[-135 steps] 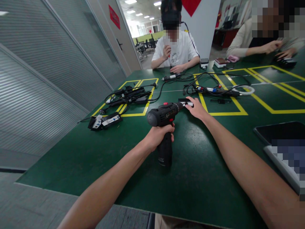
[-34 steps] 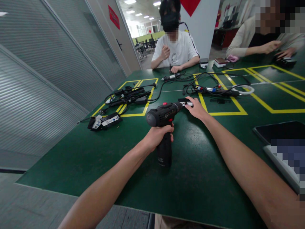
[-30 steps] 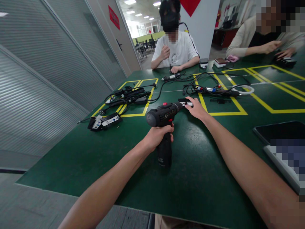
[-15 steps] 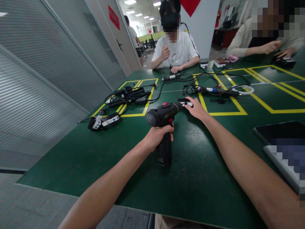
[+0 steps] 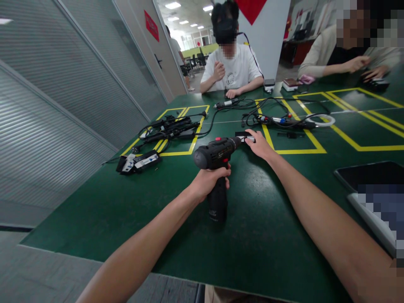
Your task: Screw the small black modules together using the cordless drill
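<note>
My left hand [image 5: 208, 182] is wrapped round the grip of a black cordless drill [image 5: 216, 153] with red buttons, upright over the green table [image 5: 252, 235]. The drill's chuck points forward and right, close to my right hand [image 5: 259, 144]. The fingers of that hand close on a small black-and-white box-like part [image 5: 243, 135] lying on the table. Its kind is not clear, since my fingers and the drill's nose cover some of it. Whether the drill's tip touches the part cannot be made out.
Black cables and adapters [image 5: 172, 128] lie at the left, with an open black-and-white case [image 5: 139, 162] before them. A pen-like tool [image 5: 284, 121] with cable lies beyond my right hand. Dark tablet-like devices [image 5: 372, 176] are at right. Two people sit across the table.
Almost nothing differs. Both hands, the drill and the small part keep their places; the view has shifted very slightly.
</note>
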### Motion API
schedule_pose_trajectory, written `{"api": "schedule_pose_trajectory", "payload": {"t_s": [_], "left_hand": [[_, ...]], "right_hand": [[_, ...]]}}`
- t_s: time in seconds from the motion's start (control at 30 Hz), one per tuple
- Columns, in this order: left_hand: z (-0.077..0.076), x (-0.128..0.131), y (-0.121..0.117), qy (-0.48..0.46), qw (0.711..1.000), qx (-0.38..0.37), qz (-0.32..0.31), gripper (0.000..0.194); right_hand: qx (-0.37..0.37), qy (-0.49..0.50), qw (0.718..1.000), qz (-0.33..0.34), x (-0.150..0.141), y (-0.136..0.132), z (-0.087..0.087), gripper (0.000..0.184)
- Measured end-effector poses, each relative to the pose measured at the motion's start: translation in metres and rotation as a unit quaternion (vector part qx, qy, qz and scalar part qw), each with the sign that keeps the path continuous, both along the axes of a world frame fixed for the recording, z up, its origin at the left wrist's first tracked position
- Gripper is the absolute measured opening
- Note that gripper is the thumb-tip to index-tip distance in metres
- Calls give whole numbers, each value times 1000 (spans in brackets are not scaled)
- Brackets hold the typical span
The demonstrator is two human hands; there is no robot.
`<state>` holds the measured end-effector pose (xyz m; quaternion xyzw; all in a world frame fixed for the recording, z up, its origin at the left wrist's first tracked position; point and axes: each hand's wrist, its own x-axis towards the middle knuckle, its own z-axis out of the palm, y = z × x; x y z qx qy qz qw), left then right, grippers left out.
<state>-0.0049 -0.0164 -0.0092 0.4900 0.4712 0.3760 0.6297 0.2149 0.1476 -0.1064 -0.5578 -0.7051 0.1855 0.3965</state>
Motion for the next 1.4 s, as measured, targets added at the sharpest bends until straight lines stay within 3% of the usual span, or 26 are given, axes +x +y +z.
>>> {"api": "schedule_pose_trajectory", "payload": {"t_s": [0.87, 1.4], "left_hand": [[0, -4, -2, 6, 1000, -2, -1, 26], [-2, -8, -5, 10, 1000, -3, -5, 22]], "right_hand": [[13, 0, 1000, 1, 0, 0, 2, 49], [-31, 27, 999, 4, 0, -2, 6, 54]]}}
